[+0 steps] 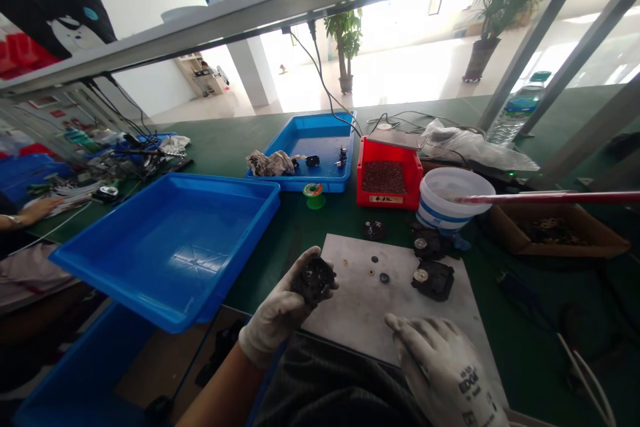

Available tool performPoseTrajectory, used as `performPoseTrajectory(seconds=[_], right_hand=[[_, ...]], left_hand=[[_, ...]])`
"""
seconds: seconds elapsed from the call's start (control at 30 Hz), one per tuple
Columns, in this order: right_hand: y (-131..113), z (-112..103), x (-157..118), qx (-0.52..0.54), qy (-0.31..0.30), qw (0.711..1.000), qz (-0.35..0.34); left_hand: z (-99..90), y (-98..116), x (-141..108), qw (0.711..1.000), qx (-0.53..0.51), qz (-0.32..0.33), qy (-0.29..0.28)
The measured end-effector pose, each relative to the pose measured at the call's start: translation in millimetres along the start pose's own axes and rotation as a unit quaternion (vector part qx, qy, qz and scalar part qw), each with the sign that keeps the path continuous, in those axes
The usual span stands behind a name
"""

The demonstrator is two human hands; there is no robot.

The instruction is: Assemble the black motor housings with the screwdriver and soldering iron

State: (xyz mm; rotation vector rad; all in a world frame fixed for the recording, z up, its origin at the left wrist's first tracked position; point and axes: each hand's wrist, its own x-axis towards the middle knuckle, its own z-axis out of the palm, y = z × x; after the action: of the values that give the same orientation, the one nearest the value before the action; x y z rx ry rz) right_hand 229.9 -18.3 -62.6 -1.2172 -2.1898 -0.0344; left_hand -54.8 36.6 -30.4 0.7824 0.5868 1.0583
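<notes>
1. Black housing (315,279): held up at the near left edge of the grey board (350,307), its recessed face upward. All clock positions below are taken from it.
2. Grip, left: gloved left hand (275,313) is closed on the housing, fingers curled around its far side and thumb on the near side.
3. Handling (judged): appears to be moulded plastic, so probably light and stiff; its dull surface should not be slippery in a glove. The small details inside look like the delicate part. Best hold is by the outer side walls, kept level; whether anything inside is loose, cannot tell.
4. Grip, right: gloved right hand (445,363) lies at 4 o'clock over the board, fingers extended and close together. No held object visible; cannot tell whether something tiny sits between the tips.
5. At 3 o'clock on the board: a dark ring (385,277), with other small round pieces near it; beyond them, a second black housing (440,282) bearing a metal disc.
6. At 2 o'clock: another black part (373,230); farther out, a white bucket (434,203).
7. Between 1 and 2: red bin (411,201) of brown granules (384,177).
8. At 12: green spool (314,199), then a blue tray (300,145).
9. Toward 9: larger blue tray (150,240); beyond it, a co-worker's hand (37,211).
</notes>
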Motion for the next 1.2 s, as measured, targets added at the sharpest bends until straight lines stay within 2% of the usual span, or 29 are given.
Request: performPoseTrajectory(seconds=[0.1, 0.3, 0.47, 0.63, 0.8, 0.93, 1.2], right_hand=[[-5, 1, 3, -0.009, 0.003, 1.000, -0.004], [-11, -1, 15, -0.053, 0.027, 0.997, 0.039], [-3, -16, 27, -0.139, -0.006, 0.990, 0.024], [4, -23, 50, -0.204, -0.014, 0.978, 0.029], [19, -12, 100, -0.242, -0.136, 0.958, 0.077], [31, 5, 130, -0.234, -0.205, 0.948, 0.069], [31, 14, 140, -0.228, -0.277, 0.931, 0.069]], left_hand=[[-1.6, -1, -3, 1.000, -0.007, -0.001, 0.011], [-2.0, -3, -6, 0.999, -0.012, 0.000, 0.031], [2.6, -8, -6, 0.999, -0.029, -0.013, 0.001], [4.9, -15, -1, 0.999, -0.028, -0.016, 0.005], [0.6, -20, 2, 0.998, -0.044, -0.044, -0.003], [-6.0, -24, 1, 0.996, -0.069, -0.046, -0.016], [-4.9, -22, 4, 0.993, -0.103, -0.061, -0.021]])
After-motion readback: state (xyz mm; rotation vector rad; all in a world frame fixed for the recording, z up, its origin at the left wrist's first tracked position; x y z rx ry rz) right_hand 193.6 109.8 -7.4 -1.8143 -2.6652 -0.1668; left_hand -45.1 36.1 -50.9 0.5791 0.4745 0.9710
